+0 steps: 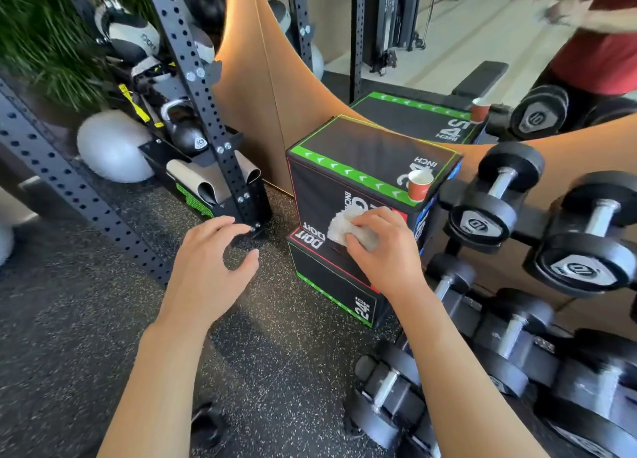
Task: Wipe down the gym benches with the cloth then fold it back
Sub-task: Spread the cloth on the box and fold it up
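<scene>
A white cloth is bunched against the front face of a black padded box with green trim, stacked on a second black box. My right hand grips the cloth and presses it to the upper box's front. My left hand hovers over the floor to the left of the boxes, its fingers loosely curled and holding nothing. A black bench appears only as a reflection in the mirror behind.
A red paper cup stands on the upper box's right corner. A dumbbell rack fills the right side. A black perforated rack with kettlebells and balls stands left. The mirror reflects a person in red. Speckled rubber floor lies below.
</scene>
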`<state>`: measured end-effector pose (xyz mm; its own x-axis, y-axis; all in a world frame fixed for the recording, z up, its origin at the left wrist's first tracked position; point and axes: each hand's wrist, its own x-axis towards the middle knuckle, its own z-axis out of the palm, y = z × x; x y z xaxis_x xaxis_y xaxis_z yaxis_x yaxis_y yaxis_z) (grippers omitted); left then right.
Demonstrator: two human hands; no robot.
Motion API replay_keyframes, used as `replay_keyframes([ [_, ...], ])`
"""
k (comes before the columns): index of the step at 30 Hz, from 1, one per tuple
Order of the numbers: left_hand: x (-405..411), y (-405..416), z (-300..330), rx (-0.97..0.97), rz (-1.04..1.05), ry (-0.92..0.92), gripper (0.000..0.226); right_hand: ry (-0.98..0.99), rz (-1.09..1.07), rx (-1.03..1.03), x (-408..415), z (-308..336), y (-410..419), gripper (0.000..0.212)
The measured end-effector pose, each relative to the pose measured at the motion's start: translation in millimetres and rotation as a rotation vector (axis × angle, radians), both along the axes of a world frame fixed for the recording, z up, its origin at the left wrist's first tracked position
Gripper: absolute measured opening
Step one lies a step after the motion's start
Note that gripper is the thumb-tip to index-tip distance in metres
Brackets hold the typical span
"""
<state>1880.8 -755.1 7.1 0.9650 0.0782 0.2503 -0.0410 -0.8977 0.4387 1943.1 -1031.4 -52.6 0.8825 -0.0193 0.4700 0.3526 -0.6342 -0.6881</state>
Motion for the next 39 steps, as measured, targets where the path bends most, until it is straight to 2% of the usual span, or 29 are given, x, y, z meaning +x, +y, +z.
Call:
replay_keyframes([
  [8, 78.5, 34.8, -7.2, -0.015, -0.114, -0.029, 0.039, -0.006, -0.074, -0.041, 53.4, 1.7, 26.5, 0.018],
  [18, 175.0, 125.8, 0.1, -0.059, -0.214, -0.052, 0.038, -0.026, -0.157, -0.083, 120.6, 19.3, 117.9, 0.018],
  [25, 216.4, 169.4, -16.6, -0.127, -0.264, -0.041, 0.037, -0.031, -0.167, -0.125, 152.5, 16.8, 163.6, 0.017],
  [39, 336.0, 151.3, -26.6, -0.141, -0.318, -0.041, 0.035, 0.032, -0.244, -0.121, 258.8, 3.6, 139.5, 0.02],
])
